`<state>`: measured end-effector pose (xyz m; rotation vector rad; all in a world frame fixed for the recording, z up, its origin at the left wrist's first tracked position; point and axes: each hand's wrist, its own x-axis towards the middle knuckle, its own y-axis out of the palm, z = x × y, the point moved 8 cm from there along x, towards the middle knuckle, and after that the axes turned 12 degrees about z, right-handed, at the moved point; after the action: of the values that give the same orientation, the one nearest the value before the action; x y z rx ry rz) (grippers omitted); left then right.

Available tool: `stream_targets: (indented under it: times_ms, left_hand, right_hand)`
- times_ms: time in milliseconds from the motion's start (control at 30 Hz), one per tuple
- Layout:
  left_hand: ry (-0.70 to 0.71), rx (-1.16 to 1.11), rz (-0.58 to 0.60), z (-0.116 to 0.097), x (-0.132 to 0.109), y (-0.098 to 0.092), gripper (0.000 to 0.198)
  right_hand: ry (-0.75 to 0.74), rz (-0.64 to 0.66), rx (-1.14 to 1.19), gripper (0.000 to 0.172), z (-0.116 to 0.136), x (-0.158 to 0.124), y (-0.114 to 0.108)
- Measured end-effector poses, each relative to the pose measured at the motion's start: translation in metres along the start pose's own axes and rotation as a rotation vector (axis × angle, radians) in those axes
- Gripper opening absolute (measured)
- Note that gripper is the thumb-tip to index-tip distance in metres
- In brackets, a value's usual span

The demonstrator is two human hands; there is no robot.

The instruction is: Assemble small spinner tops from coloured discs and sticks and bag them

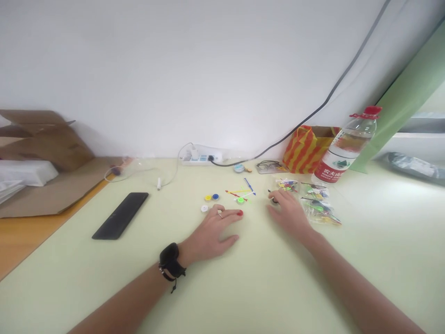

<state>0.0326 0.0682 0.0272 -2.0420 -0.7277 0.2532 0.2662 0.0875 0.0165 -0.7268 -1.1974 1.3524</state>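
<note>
My left hand [217, 229] rests low over the table, thumb and index finger apart, with a small red disc [240, 213] at the index fingertip. Beside its knuckles sit a white disc [204, 209], a yellow disc [207, 197] and a blue disc [215, 196]. Thin coloured arrow-tipped sticks [239, 191] lie crossed between the hands, near a green disc [240, 200]. My right hand [288, 213] has its fingers curled around a small black disc [274, 200], partly hidden. A dark arrow tip [269, 191] shows just beyond its fingers.
Clear bags of small coloured parts [318, 204] lie right of my right hand. Behind stand a large water bottle [346, 146], a striped bag [306, 148] and a power strip [201, 156]. A black flat case [121, 216] and an open cardboard box [45, 144] are left.
</note>
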Motion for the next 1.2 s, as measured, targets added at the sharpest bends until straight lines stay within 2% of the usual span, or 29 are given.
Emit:
stream_targets:
  times_ms: [133, 233, 333, 500, 600, 767, 967, 1200]
  left_hand:
    - [0.021, -0.043, -0.009, -0.002, 0.001, 0.001, 0.051]
    - [0.020, -0.037, -0.027, 0.000, 0.002, 0.003, 0.051]
    - [0.016, -0.032, -0.015, 0.000, 0.004, 0.006, 0.050]
    - [0.016, -0.063, -0.030, -0.001, 0.004, 0.006, 0.045]
    - [0.016, -0.062, -0.030, -0.002, 0.005, 0.006, 0.046]
    - [0.015, -0.061, -0.023, -0.003, 0.005, 0.006, 0.048]
    - [0.002, -0.047, -0.027, -0.001, 0.003, 0.004, 0.041]
    - [-0.031, -0.029, -0.027, 0.000, 0.002, 0.004, 0.039]
  right_hand:
    - [-0.315, 0.112, 0.161, 0.038, 0.053, -0.009, 0.018]
    - [-0.368, 0.184, 0.150, 0.048, 0.069, -0.011, 0.029]
    - [-0.306, 0.240, 0.099, 0.054, 0.064, -0.008, 0.035]
    - [-0.287, 0.302, 0.079, 0.054, 0.061, -0.007, 0.039]
    - [-0.267, 0.279, 0.102, 0.054, 0.060, -0.005, 0.038]
    - [-0.279, 0.168, 0.185, 0.049, 0.057, -0.003, 0.030]
    - [-0.302, 0.100, 0.267, 0.036, 0.050, -0.004, 0.026]
    - [-0.284, 0.149, 0.179, 0.047, 0.049, -0.005, 0.032]
